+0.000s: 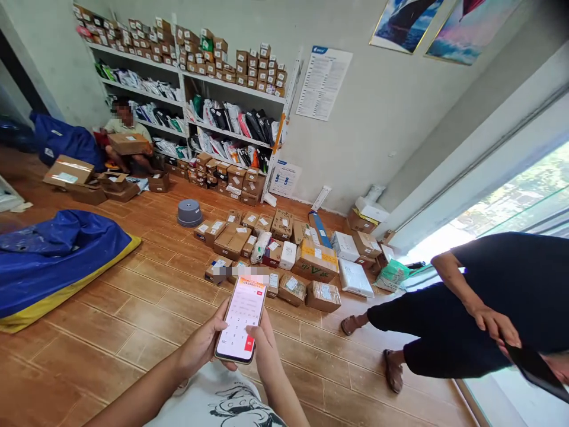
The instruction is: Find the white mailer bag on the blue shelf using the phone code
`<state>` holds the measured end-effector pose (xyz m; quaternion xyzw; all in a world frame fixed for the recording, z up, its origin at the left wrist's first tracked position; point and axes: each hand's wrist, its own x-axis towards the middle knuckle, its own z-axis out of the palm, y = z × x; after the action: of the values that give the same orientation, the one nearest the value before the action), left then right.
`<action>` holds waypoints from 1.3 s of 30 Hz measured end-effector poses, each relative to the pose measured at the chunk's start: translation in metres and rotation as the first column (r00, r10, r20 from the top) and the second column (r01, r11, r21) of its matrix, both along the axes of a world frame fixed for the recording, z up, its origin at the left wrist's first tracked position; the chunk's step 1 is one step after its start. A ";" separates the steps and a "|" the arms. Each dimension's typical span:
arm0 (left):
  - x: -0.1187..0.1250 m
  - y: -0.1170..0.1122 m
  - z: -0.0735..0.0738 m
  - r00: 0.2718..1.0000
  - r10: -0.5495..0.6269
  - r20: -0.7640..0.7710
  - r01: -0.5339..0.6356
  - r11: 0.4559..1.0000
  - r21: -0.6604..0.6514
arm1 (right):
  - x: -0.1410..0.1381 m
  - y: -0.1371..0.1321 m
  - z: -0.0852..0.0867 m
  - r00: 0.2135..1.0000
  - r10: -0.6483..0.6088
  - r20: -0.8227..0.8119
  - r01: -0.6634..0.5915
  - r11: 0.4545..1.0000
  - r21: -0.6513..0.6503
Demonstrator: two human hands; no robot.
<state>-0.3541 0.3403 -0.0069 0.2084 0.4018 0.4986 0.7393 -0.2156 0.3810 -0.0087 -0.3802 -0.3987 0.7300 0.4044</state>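
A smartphone (239, 323) with a lit screen sits between both my hands, low in the middle of the view. On its screen a number keypad shows, with a red key at the lower right. My left hand (210, 329) grips the phone's left edge, its thumb along the side. Around the right edge is my right hand (264, 333), the thumb over the keypad; whether it touches the glass I cannot tell. Just beyond the phone, cardboard parcels (232, 240) stand in rows on the floor, among them a wide taped carton (317, 260).
White shelves (235, 84) hold boxes and bagged parcels along the wall. A seated person (127, 127) holds a carton at the far left. On the right another person (502, 284) stands with a dark phone. A blue tarpaulin bag (66, 255) and a grey stool (189, 212) are on the wooden floor.
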 end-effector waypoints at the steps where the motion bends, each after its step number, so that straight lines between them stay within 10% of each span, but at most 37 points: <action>1: -0.008 0.001 0.000 1.000 -0.022 0.004 0.022 1.000 0.002 | -0.007 0.000 -0.001 0.999 -0.019 -0.031 0.018 1.000 -0.003; 18: -0.068 0.006 -0.003 0.985 -0.168 -0.032 0.167 0.986 -0.017 | -0.073 -0.011 -0.010 0.973 -0.197 0.119 0.191 0.980 0.061; 39: -0.075 -0.005 0.004 0.980 -0.184 -0.082 0.179 0.982 -0.062 | -0.066 -0.020 -0.001 0.997 -0.076 -0.009 0.076 0.996 0.051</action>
<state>-0.4289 0.3357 -0.0025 0.2458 0.4264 0.4084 0.7687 -0.2811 0.3606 -0.0098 -0.3819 -0.4009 0.7051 0.4429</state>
